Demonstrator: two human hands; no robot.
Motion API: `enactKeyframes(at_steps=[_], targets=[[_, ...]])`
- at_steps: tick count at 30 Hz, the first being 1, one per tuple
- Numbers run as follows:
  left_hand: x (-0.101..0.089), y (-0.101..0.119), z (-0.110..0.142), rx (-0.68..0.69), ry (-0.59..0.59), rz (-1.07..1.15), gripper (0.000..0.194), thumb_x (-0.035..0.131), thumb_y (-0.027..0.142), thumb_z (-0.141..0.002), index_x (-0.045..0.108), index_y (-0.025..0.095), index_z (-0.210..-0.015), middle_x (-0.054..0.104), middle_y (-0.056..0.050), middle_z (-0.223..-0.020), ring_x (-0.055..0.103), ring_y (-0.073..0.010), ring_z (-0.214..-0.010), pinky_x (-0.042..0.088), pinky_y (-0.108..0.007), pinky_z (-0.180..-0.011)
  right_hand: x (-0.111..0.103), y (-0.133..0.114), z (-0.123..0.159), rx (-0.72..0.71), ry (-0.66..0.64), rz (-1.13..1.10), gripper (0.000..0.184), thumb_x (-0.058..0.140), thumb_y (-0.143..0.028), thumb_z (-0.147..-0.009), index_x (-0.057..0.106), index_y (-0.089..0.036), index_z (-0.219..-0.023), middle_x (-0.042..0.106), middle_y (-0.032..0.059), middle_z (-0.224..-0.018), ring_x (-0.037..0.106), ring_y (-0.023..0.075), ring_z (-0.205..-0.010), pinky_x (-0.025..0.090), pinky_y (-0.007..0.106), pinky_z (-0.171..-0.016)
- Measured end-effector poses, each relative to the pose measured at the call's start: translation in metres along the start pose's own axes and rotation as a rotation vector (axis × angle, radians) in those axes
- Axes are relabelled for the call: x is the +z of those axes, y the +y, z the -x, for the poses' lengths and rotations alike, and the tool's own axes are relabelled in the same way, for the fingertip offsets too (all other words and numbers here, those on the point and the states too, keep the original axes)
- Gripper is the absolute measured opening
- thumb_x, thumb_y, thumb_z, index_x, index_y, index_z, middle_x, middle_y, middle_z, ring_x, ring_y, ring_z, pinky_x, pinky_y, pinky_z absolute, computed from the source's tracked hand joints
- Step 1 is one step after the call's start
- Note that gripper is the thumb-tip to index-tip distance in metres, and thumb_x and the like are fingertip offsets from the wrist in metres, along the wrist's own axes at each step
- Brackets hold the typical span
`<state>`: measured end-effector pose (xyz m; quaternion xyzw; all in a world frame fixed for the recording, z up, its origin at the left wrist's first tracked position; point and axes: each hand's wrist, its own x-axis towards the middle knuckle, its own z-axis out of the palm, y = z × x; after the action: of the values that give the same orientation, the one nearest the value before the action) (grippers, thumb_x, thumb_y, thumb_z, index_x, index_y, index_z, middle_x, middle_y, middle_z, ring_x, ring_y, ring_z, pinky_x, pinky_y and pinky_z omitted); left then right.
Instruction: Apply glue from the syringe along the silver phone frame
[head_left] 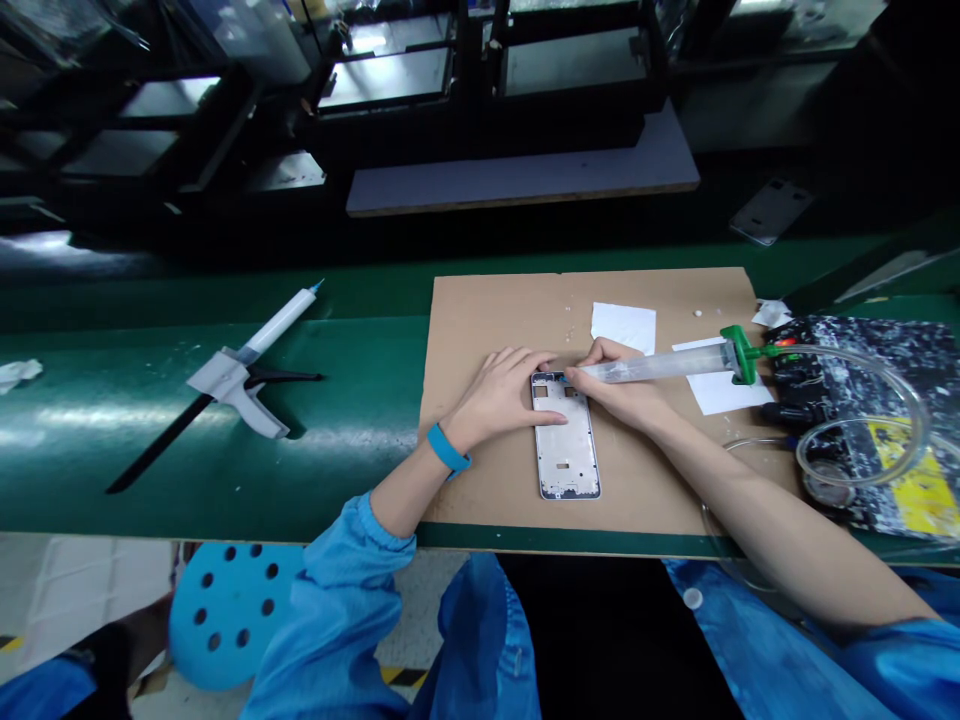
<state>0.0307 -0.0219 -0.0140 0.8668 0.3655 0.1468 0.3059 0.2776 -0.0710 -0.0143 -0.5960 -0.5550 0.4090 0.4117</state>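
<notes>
A silver phone frame with dark edges lies flat on a sheet of brown cardboard. My left hand holds its upper left part, thumb across the face and fingers around the top edge. Between the fingers of my right hand is a clear dispensing syringe, tilted low. Its tip meets the frame's top end or hovers just over it; I cannot tell which. A green cap closes the syringe's rear and joins a clear tube.
White paper pieces lie behind my right hand. At right stands a speckled black-and-white box with a yellow label. A caulking gun rests on the green table. Beyond is a shelf board; a blue stool stands below.
</notes>
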Motion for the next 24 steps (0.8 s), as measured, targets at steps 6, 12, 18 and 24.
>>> enactKeyframes(at_steps=[6, 12, 18, 24], targets=[[0.001, -0.0009, 0.0004, 0.001, 0.002, 0.0, 0.089, 0.095, 0.078, -0.089, 0.066, 0.03, -0.158, 0.075, -0.01, -0.15, 0.067, -0.0384, -0.137, 0.051, -0.056, -0.119, 0.0002, 0.0018, -0.0001, -0.002, -0.022, -0.012, 0.048, 0.09, -0.065, -0.091, 0.06, -0.029, -0.08, 0.08, 0.0037, -0.083, 0.069, 0.0249, -0.079, 0.051, 0.043, -0.074], [0.002, -0.0023, 0.0006, 0.013, 0.011, -0.011, 0.089, 0.092, 0.081, -0.09, 0.065, 0.031, -0.158, 0.075, -0.01, -0.148, 0.068, -0.0384, -0.135, 0.052, -0.057, -0.118, -0.0001, 0.007, -0.0014, -0.014, -0.033, 0.014, 0.05, 0.089, -0.068, -0.094, 0.061, -0.028, -0.083, 0.08, 0.0043, -0.086, 0.068, 0.025, -0.081, 0.049, 0.044, -0.073], [0.0023, -0.0016, 0.0006, 0.011, 0.015, -0.021, 0.089, 0.095, 0.079, -0.088, 0.066, 0.028, -0.155, 0.076, -0.01, -0.147, 0.068, -0.0377, -0.134, 0.052, -0.055, -0.118, -0.0005, 0.0081, -0.0017, -0.011, -0.047, 0.028, 0.047, 0.09, -0.065, -0.096, 0.062, -0.028, -0.084, 0.078, 0.0057, -0.088, 0.067, 0.0259, -0.083, 0.051, 0.045, -0.075], [0.0023, -0.0014, 0.0002, 0.019, 0.02, -0.028, 0.088, 0.096, 0.078, -0.088, 0.066, 0.028, -0.154, 0.076, -0.011, -0.146, 0.069, -0.0373, -0.133, 0.053, -0.055, -0.117, 0.001, 0.0058, -0.002, -0.038, -0.032, 0.001, 0.049, 0.092, -0.066, -0.093, 0.063, -0.029, -0.08, 0.077, 0.0043, -0.084, 0.067, 0.0259, -0.079, 0.051, 0.046, -0.073]])
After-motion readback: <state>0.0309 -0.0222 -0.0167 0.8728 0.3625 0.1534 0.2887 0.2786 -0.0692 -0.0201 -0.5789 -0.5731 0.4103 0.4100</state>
